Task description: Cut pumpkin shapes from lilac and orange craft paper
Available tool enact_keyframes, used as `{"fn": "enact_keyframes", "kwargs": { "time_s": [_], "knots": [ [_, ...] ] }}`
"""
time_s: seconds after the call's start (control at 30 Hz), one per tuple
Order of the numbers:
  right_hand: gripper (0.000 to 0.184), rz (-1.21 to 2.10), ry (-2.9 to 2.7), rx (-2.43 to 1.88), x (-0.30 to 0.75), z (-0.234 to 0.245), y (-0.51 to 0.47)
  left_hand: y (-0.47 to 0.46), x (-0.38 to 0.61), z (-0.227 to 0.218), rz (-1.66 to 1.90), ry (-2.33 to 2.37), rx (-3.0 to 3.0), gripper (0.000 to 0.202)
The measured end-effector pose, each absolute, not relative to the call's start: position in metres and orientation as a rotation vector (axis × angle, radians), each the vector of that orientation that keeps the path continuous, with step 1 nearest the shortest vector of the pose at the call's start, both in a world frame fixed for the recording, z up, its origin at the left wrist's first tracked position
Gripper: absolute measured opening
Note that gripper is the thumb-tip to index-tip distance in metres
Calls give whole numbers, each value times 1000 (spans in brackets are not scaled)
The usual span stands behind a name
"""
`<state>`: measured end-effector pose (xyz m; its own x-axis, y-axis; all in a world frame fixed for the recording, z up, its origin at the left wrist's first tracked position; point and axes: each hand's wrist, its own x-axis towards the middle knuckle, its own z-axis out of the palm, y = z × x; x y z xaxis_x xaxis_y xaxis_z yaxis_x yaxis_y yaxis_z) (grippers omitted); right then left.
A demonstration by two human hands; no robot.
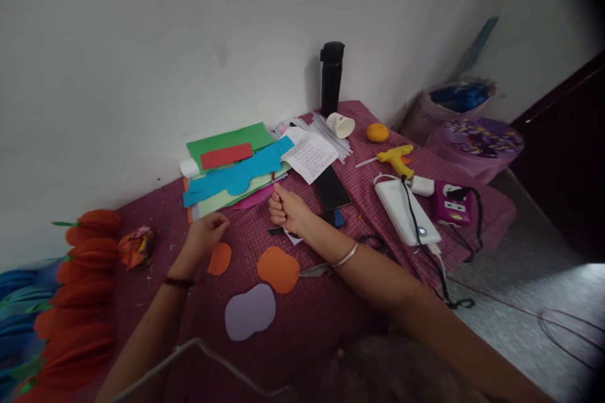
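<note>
My right hand [289, 211] is closed in a fist around a thin, dark red pen-like stick [273, 177], whose end points up past the thumb. To its left, my left hand [208, 234] has its fingers curled together; anything inside them is hidden. Just below the left hand lies a small orange paper cutout [220, 259]. A larger orange paper cutout [278, 269] is on the cloth below the right hand, with a pale lilac paper cutout [250, 312] nearer me. Scissors [316, 270] lie partly under my right forearm.
Coloured paper sheets [236, 170], a written note [309, 154] and a phone [331, 189] lie behind the hands. A black bottle [332, 79], yellow glue gun [396, 158], white power bank [406, 211] and purple socket [452, 203] stand right. Orange paper pumpkins [85, 283] line the left.
</note>
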<state>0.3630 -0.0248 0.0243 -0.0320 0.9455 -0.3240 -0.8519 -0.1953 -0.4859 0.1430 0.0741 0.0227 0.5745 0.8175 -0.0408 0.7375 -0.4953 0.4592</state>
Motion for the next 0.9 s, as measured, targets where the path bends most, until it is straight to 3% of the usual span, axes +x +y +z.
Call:
{"fn": "enact_keyframes", "kwargs": {
  "time_s": [0.13, 0.4, 0.63, 0.9],
  "knots": [
    [45, 1655, -178, -685, 365, 25, -24, 55, 152, 38, 320, 1275, 2232, 20],
    [45, 1620, -179, -681, 369, 22, -21, -47, 222, 39, -6, 565, 2385, 16],
    [43, 1607, -187, -697, 368, 25, -23, -56, 249, 22, -431, 699, 2550, 16],
    [44, 1621, -195, -716, 368, 25, -21, -56, 254, 17, -349, 785, 2529, 18]
  ]
}}
